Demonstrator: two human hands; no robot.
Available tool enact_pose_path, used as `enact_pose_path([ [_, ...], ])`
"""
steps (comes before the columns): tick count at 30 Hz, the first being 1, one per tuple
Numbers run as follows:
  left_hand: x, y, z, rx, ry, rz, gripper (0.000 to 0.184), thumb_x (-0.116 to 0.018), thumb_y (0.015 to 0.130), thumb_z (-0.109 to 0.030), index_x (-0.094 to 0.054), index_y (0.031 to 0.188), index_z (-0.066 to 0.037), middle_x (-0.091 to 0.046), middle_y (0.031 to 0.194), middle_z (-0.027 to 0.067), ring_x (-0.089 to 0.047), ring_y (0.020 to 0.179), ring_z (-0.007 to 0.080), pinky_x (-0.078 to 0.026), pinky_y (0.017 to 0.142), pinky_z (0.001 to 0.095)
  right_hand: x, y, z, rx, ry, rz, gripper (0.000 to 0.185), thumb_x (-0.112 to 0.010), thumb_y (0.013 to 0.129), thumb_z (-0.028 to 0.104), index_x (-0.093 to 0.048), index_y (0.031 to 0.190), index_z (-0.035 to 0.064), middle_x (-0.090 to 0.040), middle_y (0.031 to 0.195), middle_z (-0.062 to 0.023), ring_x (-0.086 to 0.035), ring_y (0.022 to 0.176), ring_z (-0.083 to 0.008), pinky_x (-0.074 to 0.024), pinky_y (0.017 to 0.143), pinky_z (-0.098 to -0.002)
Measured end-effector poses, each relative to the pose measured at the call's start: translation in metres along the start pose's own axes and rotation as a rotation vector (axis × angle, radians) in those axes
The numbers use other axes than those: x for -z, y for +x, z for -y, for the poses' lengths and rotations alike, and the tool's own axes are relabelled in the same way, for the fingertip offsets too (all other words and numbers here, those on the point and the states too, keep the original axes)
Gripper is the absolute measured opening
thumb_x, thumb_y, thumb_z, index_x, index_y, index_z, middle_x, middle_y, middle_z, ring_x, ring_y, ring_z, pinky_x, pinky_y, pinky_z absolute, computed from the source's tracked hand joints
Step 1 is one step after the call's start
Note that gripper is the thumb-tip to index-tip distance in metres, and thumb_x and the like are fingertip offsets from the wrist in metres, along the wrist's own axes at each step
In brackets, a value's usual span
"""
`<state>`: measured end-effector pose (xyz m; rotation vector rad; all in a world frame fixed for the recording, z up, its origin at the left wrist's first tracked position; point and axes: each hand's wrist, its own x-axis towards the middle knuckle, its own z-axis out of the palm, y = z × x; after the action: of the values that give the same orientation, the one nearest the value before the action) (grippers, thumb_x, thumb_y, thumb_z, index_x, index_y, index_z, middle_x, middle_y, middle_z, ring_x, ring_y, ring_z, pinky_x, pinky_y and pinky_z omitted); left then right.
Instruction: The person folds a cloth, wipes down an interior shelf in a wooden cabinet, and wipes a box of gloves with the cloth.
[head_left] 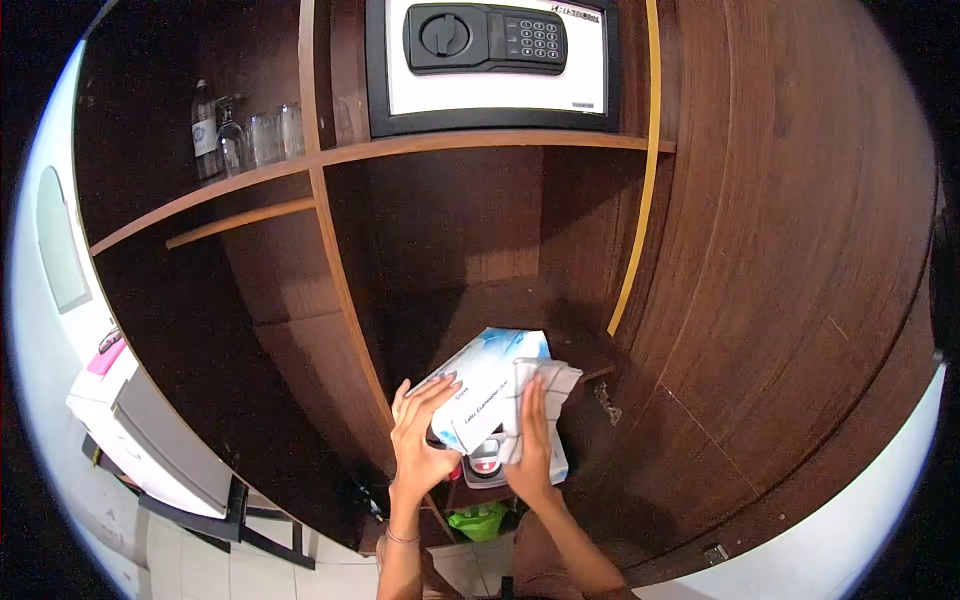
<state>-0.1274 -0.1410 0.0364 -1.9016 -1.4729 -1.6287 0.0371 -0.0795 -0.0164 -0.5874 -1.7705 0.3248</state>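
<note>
A white and blue box of latex examination gloves [482,385] is tilted in front of me at the edge of the cabinet's lower compartment. My left hand [422,435] grips its left side, fingers over the top face and thumb near the lower end. A white cloth with dark lines [553,382] lies against the box's right side, bunched under my right hand [532,435], whose fingers press it. Below the box, a pale tray [556,462] partly shows, holding a red and white item [486,458] that I cannot identify; the box and hands hide the rest.
A safe with a keypad [485,40] fills the shelf above. Glasses [262,140] and a bottle [204,130] stand on the upper left shelf, over a wooden rod [240,222]. A cabinet door [780,300] is at right, a white mini fridge [165,440] at left, a green bag [480,522] below.
</note>
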Motion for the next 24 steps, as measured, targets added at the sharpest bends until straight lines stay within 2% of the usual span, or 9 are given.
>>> enact_pose_path([
  [2,0.000,0.001,0.002,0.003,-0.006,-0.003,0.069,-0.074,0.058,-0.006,-0.071,0.126,-0.007,-0.070,0.134,0.0103,-0.060,0.132,0.0292,-0.029,0.123,0.0539,-0.010,-0.008,0.006,0.085,-0.006,-0.005,0.085,-0.056,0.085,-0.006,-0.022,0.163,-0.0028,-0.019,0.170,-0.0269,-0.015,0.158,-0.0443,-0.0166,0.127,-0.0536],
  [3,0.000,0.001,0.002,0.010,-0.013,-0.007,0.069,-0.075,0.056,-0.006,-0.071,0.126,-0.007,-0.070,0.134,0.0106,-0.060,0.132,0.0297,-0.030,0.123,0.0541,-0.015,-0.010,0.013,0.103,-0.060,0.000,0.080,-0.064,0.093,0.006,-0.025,0.162,-0.0023,-0.023,0.169,-0.0256,-0.022,0.156,-0.0442,-0.0187,0.126,-0.0577],
  [5,0.001,0.002,0.003,0.016,-0.023,-0.004,0.070,-0.076,0.056,-0.006,-0.071,0.126,-0.006,-0.070,0.134,0.0108,-0.060,0.132,0.0302,-0.030,0.123,0.0547,-0.012,-0.011,0.026,0.130,-0.084,0.085,0.078,-0.064,0.093,0.008,-0.028,0.162,-0.0008,-0.024,0.169,-0.0244,-0.022,0.156,-0.0435,-0.0180,0.127,-0.0575],
  [11,0.004,0.003,0.004,0.024,-0.049,-0.003,0.071,-0.080,0.056,-0.009,-0.069,0.126,-0.006,-0.069,0.133,0.0121,-0.060,0.131,0.0318,-0.028,0.123,0.0571,-0.002,0.022,0.021,0.126,-0.072,0.127,0.084,-0.066,0.086,0.004,-0.030,0.162,0.0008,-0.024,0.170,-0.0221,-0.020,0.157,-0.0422,-0.0146,0.127,-0.0575],
  [13,0.003,0.002,0.003,0.023,-0.019,0.003,0.069,-0.082,0.059,-0.011,-0.069,0.127,-0.007,-0.069,0.133,0.0122,-0.060,0.131,0.0316,-0.028,0.123,0.0577,-0.004,0.034,0.012,0.145,-0.050,0.065,0.084,-0.058,0.080,-0.004,-0.032,0.160,-0.0034,-0.027,0.168,-0.0258,-0.020,0.157,-0.0435,-0.0136,0.127,-0.0564],
  [15,0.002,0.002,0.003,0.024,-0.015,-0.001,0.068,-0.083,0.060,-0.012,-0.069,0.127,-0.007,-0.069,0.133,0.0119,-0.060,0.131,0.0315,-0.028,0.123,0.0582,0.002,0.042,-0.001,0.139,-0.077,0.050,0.093,-0.066,0.081,-0.002,-0.025,0.164,0.0037,-0.020,0.171,-0.0203,-0.015,0.159,-0.0396,-0.0129,0.128,-0.0571],
  [16,0.002,0.002,0.003,0.025,-0.008,-0.006,0.068,-0.084,0.061,-0.013,-0.069,0.127,-0.008,-0.070,0.133,0.0115,-0.060,0.132,0.0315,-0.028,0.123,0.0586,0.004,0.042,-0.013,0.101,-0.111,0.072,0.088,-0.063,0.087,0.003,-0.022,0.165,0.0055,-0.018,0.172,-0.0195,-0.014,0.159,-0.0387,-0.0124,0.128,-0.0573],
  [20,0.003,0.001,0.003,0.011,0.004,0.006,0.066,-0.085,0.063,-0.015,-0.070,0.127,-0.008,-0.069,0.133,0.0115,-0.060,0.131,0.0315,-0.027,0.123,0.0593,0.012,0.045,-0.035,0.083,-0.111,0.025,0.079,-0.054,0.094,0.006,-0.019,0.165,0.0035,-0.018,0.172,-0.0204,-0.015,0.159,-0.0391,-0.0146,0.128,-0.0543],
  [24,0.003,0.002,0.003,0.006,-0.009,0.008,0.064,-0.079,0.063,-0.011,-0.070,0.126,-0.007,-0.069,0.133,0.0121,-0.061,0.132,0.0317,-0.026,0.124,0.0595,0.018,0.035,-0.037,0.014,-0.099,0.021,0.083,-0.054,0.091,0.002,-0.017,0.165,0.0016,-0.016,0.172,-0.0227,-0.014,0.159,-0.0400,-0.0153,0.128,-0.0518],
])
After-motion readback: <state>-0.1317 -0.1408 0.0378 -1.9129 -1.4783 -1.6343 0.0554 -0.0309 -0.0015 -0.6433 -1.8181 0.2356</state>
